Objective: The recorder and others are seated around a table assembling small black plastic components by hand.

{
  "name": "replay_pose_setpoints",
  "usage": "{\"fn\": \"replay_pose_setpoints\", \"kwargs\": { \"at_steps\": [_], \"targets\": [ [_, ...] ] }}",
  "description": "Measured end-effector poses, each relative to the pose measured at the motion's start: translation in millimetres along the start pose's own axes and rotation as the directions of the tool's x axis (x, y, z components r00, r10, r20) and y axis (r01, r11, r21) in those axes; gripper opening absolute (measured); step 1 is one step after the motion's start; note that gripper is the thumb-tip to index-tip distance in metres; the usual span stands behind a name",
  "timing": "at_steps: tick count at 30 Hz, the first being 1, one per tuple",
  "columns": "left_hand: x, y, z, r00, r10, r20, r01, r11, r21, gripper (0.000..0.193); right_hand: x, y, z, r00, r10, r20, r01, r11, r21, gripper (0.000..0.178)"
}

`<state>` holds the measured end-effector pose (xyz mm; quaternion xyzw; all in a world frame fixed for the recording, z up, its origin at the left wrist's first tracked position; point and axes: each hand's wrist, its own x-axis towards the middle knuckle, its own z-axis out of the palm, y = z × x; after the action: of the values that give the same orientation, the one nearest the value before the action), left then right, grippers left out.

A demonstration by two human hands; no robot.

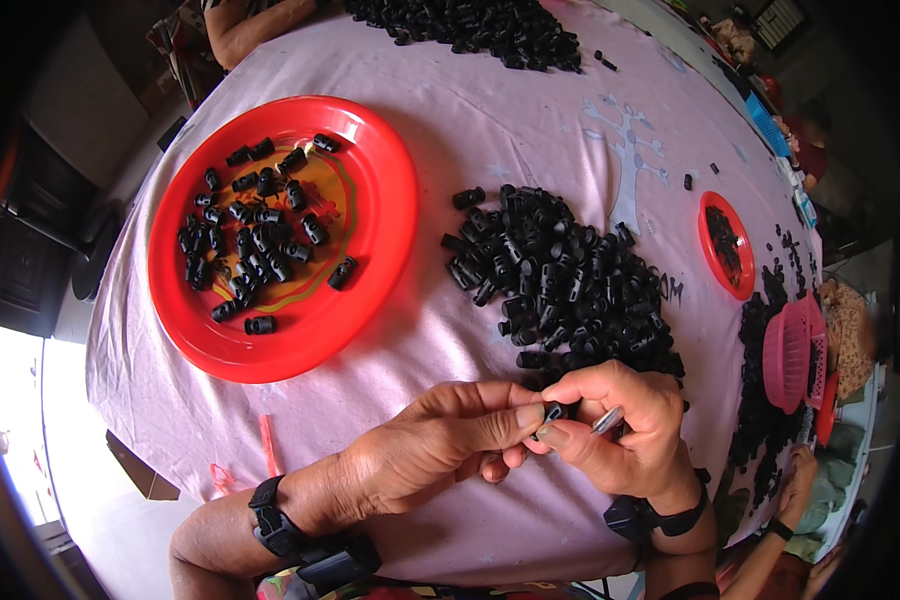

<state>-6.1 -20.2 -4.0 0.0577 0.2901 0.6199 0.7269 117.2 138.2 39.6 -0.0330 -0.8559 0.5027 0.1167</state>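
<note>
Close to the table's near side, my left hand (pixel 450 430) pinches a small black cord lock (pixel 555 411) between thumb and fingertips. My right hand (pixel 625 425) meets it there, its thumb and forefinger closed on the same piece. A shiny metal tool (pixel 607 420) juts from the right hand's grip; its far end is hidden by the fingers. Just beyond both hands lies a heap of black cord locks (pixel 560 270). To the left, a round red plate (pixel 385 210) carries several more of these parts, scattered over its yellow patterned middle.
A pale pink cloth (pixel 450 120) covers the table. Another black heap (pixel 470 30) lies at the far edge, near a person's arm (pixel 245 30). On the right are a small red dish (pixel 707 255), a pink basket (pixel 785 355) and another person's hand (pixel 798 480).
</note>
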Motion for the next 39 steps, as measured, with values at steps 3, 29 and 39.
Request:
{"fn": "replay_pose_setpoints", "kwargs": {
  "at_steps": [3,29,39],
  "targets": [
    [0,-1,0,1.0,-0.011,0.02,0.011,1.0,-0.01,0.031,2,-5,-3,0.997,0.064,0.04,-0.067,0.996,0.066,0.017],
    [-8,7,18,0.992,0.12,0.041,-0.126,0.968,0.216,0.03,-4,-18,-2,0.991,0.085,-0.105,-0.085,0.996,0.005,0.011],
    [-15,9,15,0.981,0.176,0.079,-0.192,0.93,0.314,0.029,-6,-29,-17,1.0,0.02,0.0,-0.02,0.999,0.026,0.027]
  ]
}}
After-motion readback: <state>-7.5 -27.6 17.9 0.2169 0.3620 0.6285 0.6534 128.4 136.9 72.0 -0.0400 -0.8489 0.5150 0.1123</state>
